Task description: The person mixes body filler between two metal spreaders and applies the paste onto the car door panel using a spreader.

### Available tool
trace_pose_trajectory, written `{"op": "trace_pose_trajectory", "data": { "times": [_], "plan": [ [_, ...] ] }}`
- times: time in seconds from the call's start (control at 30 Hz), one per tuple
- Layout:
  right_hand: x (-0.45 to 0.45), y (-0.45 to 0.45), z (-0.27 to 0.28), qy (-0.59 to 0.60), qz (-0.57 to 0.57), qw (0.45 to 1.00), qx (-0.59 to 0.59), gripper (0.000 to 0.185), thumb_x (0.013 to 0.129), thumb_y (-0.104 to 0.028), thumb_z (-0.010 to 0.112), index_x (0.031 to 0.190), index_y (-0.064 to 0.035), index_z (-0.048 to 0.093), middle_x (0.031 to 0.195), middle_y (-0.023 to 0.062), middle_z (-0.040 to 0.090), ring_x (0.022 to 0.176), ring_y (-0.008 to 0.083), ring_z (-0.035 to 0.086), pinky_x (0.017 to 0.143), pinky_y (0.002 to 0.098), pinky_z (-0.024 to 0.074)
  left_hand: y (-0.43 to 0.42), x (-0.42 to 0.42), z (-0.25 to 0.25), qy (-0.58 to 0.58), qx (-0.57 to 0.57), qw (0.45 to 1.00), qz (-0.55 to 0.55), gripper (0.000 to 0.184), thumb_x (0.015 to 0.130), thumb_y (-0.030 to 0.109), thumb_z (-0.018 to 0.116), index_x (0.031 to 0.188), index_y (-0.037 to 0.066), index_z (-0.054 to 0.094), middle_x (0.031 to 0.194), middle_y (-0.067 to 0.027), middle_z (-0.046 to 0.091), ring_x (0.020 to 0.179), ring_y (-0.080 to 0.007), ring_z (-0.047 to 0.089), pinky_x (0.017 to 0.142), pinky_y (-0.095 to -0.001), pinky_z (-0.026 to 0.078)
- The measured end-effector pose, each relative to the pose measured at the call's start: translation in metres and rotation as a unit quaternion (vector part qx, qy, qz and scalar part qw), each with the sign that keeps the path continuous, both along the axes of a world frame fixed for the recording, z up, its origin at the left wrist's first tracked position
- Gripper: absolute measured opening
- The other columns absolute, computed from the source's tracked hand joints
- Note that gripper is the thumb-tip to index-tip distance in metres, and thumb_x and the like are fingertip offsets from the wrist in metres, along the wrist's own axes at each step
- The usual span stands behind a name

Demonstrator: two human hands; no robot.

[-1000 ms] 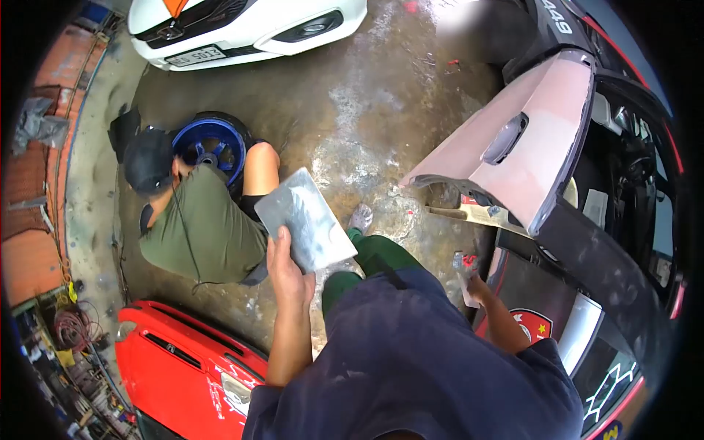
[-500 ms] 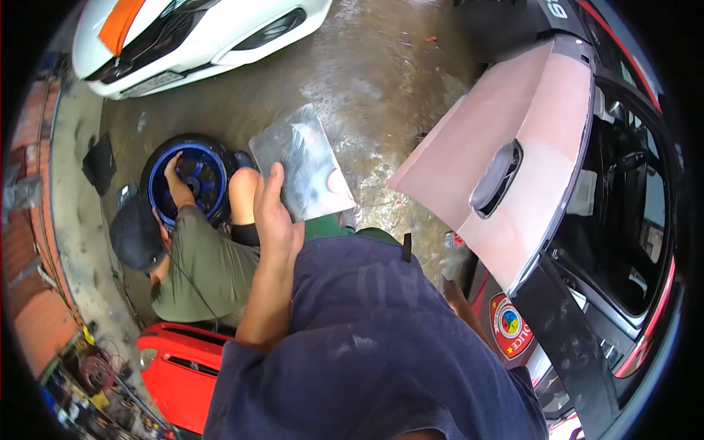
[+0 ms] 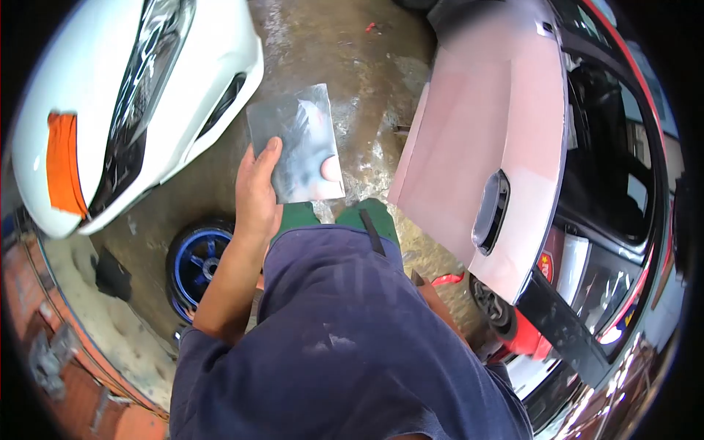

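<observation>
1. Left hand [image 3: 257, 187]: grip closed on the plate [image 3: 297, 139], thumb on its face.
2. Plate: held above the floor [image 3: 352, 44], left of the door [image 3: 469, 154]; a pale round patch shows near its right edge.
3. Right hand [image 3: 430, 295]: beside the shirt [image 3: 345, 315], partly hidden; state of grip cannot be told.
4. Door: pinkish, dark handle recess.
5. White car [image 3: 198, 110]: far left, orange cloth [image 3: 64, 165] on it.
6. Wheel [image 3: 198, 264]: blue rim, left.

Nothing surely readable; only small, partly hidden lettering [image 3: 547, 269] on the red badge [image 3: 544, 264], lower right of the frame.
</observation>
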State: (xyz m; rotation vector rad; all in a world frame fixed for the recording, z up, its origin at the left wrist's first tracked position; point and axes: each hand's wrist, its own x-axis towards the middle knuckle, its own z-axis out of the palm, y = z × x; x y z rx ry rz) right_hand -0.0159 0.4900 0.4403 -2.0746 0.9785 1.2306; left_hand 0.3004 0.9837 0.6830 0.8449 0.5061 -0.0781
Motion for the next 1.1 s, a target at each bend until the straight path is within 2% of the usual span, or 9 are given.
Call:
{"op": "trace_pose_trajectory", "data": {
  "times": [0.17, 0.27, 0.4, 0.43, 0.53, 0.67, 0.8, 0.9, 1.1],
  "plan": [
    [-0.013, 0.085, 0.008, -0.003, -0.178, 0.984, 0.018, 0.048, 0.077, -0.005, 0.053, 0.124, 0.0006, 0.053, 0.103, 0.0223, 0.065, 0.094, 0.0315, 0.065, 0.079, 0.04, 0.0505, -0.014, 0.085, 0.012, -0.041, 0.012, 0.993, -0.111, 0.038, 0.1, 0.024, 0.053, 0.13, 0.001, 0.053, 0.122, -0.0081, 0.062, 0.11, -0.0177, 0.061, 0.096, -0.0342, 0.047],
    [-0.017, 0.119, -0.004, -0.027, -0.184, 0.982, 0.006, 0.046, 0.077, -0.006, 0.054, 0.122, 0.0009, 0.054, 0.103, 0.0223, 0.066, 0.094, 0.0308, 0.065, 0.077, 0.0393, 0.0512, -0.05, 0.132, 0.019, -0.056, -0.01, 0.985, -0.164, 0.032, 0.1, 0.018, 0.054, 0.125, -0.001, 0.055, 0.118, -0.0088, 0.064, 0.105, -0.0162, 0.062, 0.093, -0.0324, 0.048],
    [-0.033, 0.149, -0.06, -0.072, -0.218, 0.973, -0.011, 0.043, 0.076, -0.008, 0.057, 0.119, -0.0005, 0.055, 0.101, 0.0249, 0.067, 0.095, 0.037, 0.067, 0.078, 0.0435, 0.0526, -0.103, 0.18, 0.034, -0.1, 0.032, 0.957, -0.27, 0.038, 0.099, 0.018, 0.055, 0.131, -0.002, 0.05, 0.124, -0.0096, 0.061, 0.112, -0.0192, 0.06, 0.098, -0.0352, 0.046],
    [-0.002, 0.163, -0.035, -0.065, -0.287, 0.956, 0.0, 0.043, 0.077, -0.012, 0.059, 0.119, -0.0001, 0.055, 0.101, 0.0286, 0.066, 0.098, 0.0427, 0.066, 0.082, 0.0461, 0.052, -0.113, 0.187, 0.041, -0.105, 0.052, 0.951, -0.285, 0.039, 0.099, 0.017, 0.055, 0.132, -0.002, 0.05, 0.125, -0.01, 0.06, 0.112, -0.0195, 0.06, 0.099, -0.0353, 0.045],
    [0.003, 0.182, -0.085, -0.107, -0.253, 0.961, -0.035, 0.044, 0.079, -0.013, 0.059, 0.12, 0.0013, 0.053, 0.103, 0.032, 0.066, 0.102, 0.0454, 0.064, 0.085, 0.0473, 0.051, -0.143, 0.208, 0.057, -0.144, 0.082, 0.928, -0.335, 0.042, 0.097, 0.012, 0.056, 0.134, -0.004, 0.047, 0.127, -0.0115, 0.059, 0.115, -0.0213, 0.058, 0.1, -0.0364, 0.044],
    [0.051, 0.196, -0.077, -0.127, -0.394, 0.91, -0.036, 0.041, 0.084, -0.013, 0.057, 0.122, 0.0019, 0.054, 0.113, 0.0317, 0.064, 0.11, 0.0454, 0.061, 0.089, 0.0476, 0.0501, -0.179, 0.229, 0.059, -0.168, 0.095, 0.891, -0.411, 0.039, 0.097, 0.01, 0.055, 0.132, -0.005, 0.049, 0.126, -0.0121, 0.059, 0.114, -0.0211, 0.058, 0.1, -0.0362, 0.044],
    [0.084, 0.219, -0.081, -0.108, -0.426, 0.888, -0.132, 0.041, 0.083, -0.009, 0.054, 0.123, 0.0015, 0.055, 0.106, 0.029, 0.067, 0.1, 0.0412, 0.066, 0.083, 0.0452, 0.052, -0.222, 0.258, 0.061, -0.182, 0.086, 0.833, -0.515, 0.04, 0.098, 0.01, 0.054, 0.134, -0.006, 0.047, 0.127, -0.014, 0.059, 0.115, -0.0232, 0.059, 0.102, -0.0369, 0.044],
    [0.128, 0.232, -0.037, -0.104, -0.546, 0.827, -0.083, 0.037, 0.089, -0.009, 0.048, 0.124, 0.0013, 0.053, 0.115, 0.0332, 0.062, 0.111, 0.0471, 0.059, 0.093, 0.0488, 0.0477, -0.264, 0.287, 0.054, -0.208, 0.054, 0.771, -0.6, 0.037, 0.1, 0.012, 0.051, 0.133, -0.006, 0.048, 0.127, -0.0144, 0.059, 0.114, -0.0229, 0.06, 0.101, -0.0369, 0.045],
    [0.227, 0.297, -0.01, -0.154, -0.711, 0.648, -0.225, 0.033, 0.086, -0.003, 0.05, 0.119, 0.0002, 0.053, 0.108, 0.0321, 0.063, 0.106, 0.0459, 0.061, 0.09, 0.0452, 0.0484, -0.36, 0.337, 0.064, -0.217, 0.0, 0.639, -0.738, 0.03, 0.1, 0.011, 0.052, 0.126, -0.004, 0.055, 0.121, -0.0086, 0.063, 0.108, -0.0151, 0.059, 0.098, -0.031, 0.043]
  ]
}}
